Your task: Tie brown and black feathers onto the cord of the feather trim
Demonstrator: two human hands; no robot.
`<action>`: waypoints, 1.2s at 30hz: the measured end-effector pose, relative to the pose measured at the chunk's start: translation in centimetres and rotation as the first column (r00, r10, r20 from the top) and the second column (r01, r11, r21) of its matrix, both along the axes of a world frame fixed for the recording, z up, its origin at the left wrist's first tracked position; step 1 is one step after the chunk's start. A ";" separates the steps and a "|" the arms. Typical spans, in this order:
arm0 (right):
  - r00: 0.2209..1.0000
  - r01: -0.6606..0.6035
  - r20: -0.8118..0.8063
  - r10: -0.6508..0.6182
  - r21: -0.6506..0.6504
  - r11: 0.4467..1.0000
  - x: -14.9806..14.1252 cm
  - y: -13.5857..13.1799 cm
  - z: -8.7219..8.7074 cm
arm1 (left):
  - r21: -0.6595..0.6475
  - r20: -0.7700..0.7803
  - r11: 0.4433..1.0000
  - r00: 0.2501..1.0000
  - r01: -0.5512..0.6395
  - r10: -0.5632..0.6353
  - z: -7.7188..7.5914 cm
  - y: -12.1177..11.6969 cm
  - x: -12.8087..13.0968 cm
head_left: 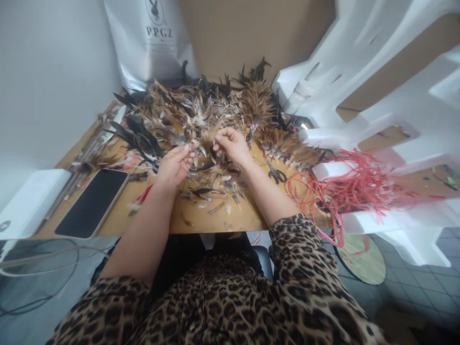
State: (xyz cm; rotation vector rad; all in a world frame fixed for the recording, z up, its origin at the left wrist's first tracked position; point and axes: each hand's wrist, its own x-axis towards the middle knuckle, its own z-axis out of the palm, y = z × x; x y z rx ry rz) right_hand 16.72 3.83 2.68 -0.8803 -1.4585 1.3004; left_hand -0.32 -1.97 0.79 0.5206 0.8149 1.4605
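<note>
A broad heap of brown, white and black feathers [172, 108] covers the back and middle of the table. Just over its front part, my left hand [176, 163] is closed in a pinch, with a pale feather tip showing at the fingers. My right hand [232, 146] pinches a small brown feather [208, 136] between thumb and forefinger, a short way from the left. Loose feathers [226, 191] lie on the tabletop beneath both hands. A bunch of black feathers [138, 136] rests to the left of my left hand.
Scissors [276, 173] lie right of my right forearm. Red strips [355, 187] hang over white foam pieces [359, 223] at the right. A phone [93, 203] and a white box-like device [32, 201] sit at the left. A white printed bag [154, 52] stands behind the heap.
</note>
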 end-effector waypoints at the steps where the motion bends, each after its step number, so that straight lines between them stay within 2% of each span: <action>1: 0.998 -0.010 -0.069 0.005 -0.078 0.997 -0.1 0.1 -0.2 | 0.002 -0.007 1.000 1.000 0.026 -0.026 0.0 0.0 0.1; 3: 0.985 -0.041 -0.172 0.008 -0.193 0.980 -0.4 0.2 -0.4 | 0.003 -0.027 0.997 0.997 0.074 -0.074 -0.1 -0.1 0.3; 5: 0.973 -0.069 -0.229 0.010 -0.251 0.965 -0.8 0.0 -0.5 | 0.003 -0.052 0.994 0.993 0.106 -0.106 -0.2 -0.1 0.5; 9: 0.963 -0.102 -0.270 0.021 -0.291 0.951 -1.4 -0.6 -0.6 | 0.006 -0.085 0.987 0.984 0.158 -0.157 -0.5 -0.2 0.6; 14: 0.962 -0.075 -0.274 -0.023 -0.339 0.938 -2.1 -1.1 -1.0 | 0.001 -0.103 0.990 0.985 0.141 -0.140 -0.8 -0.2 0.5; 21: 0.966 -0.069 -0.257 -0.021 -0.335 0.940 -3.0 -1.8 -1.4 | 0.024 -0.057 0.973 0.972 0.231 -0.229 -0.9 -0.2 0.7; 24: 0.978 -0.034 -0.206 -0.034 -0.316 0.948 -3.0 -1.8 -1.3 | 0.010 -0.022 0.980 0.980 0.199 -0.199 -0.8 -0.1 0.7; 29: 0.986 0.117 -0.085 -0.142 -0.253 0.960 -2.6 -1.7 -0.2 | -0.007 0.045 0.988 0.988 0.151 -0.151 -0.7 -0.1 0.4; 31: 0.985 0.139 -0.061 -0.159 -0.250 0.958 -2.4 -1.8 0.2 | -0.006 0.081 0.989 0.986 0.149 -0.148 -0.6 -0.2 0.3; 33: 0.991 0.103 -0.052 -0.120 -0.251 0.962 -2.2 -1.9 0.2 | -0.008 0.115 0.988 0.981 0.156 -0.155 -0.5 -0.3 0.2; 36: 0.996 -0.049 -0.088 0.024 -0.293 0.955 -2.0 -2.1 -0.5 | -0.005 0.144 0.982 0.972 0.186 -0.184 -0.2 -0.4 0.1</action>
